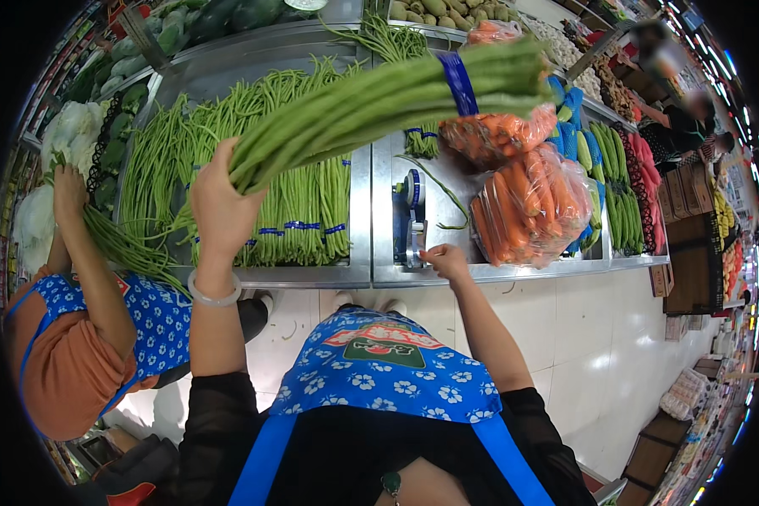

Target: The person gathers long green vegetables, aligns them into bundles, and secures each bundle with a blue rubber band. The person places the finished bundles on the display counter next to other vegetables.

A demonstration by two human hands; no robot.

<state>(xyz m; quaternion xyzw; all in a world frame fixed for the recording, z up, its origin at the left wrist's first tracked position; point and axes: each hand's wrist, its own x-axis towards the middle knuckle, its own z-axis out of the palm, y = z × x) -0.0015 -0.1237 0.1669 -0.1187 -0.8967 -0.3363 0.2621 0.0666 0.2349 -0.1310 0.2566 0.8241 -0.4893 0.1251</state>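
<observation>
My left hand (218,190) grips one end of a thick bundle of yardlong beans (354,114), held up above the metal display counter (362,209). A blue tape band (458,83) wraps the bundle near its far end. My right hand (448,260) is at the near end of a metal tape dispenser (416,234), thumb and forefinger together; whether they pinch a bit of tape is too small to tell. A roll of blue tape (415,187) sits on the dispenser. Below my left hand lie banded bean bundles (303,240) and loose yardlong beans (158,164).
Bagged carrots (525,202) stand right of the dispenser. One stray bean (446,193) curves between them. At left, a co-worker's hand (69,190) holds other long beans (126,246). Cucumbers (620,215) are farther right, potatoes (446,12) at the back. The counter's metal edge (417,276) runs before me.
</observation>
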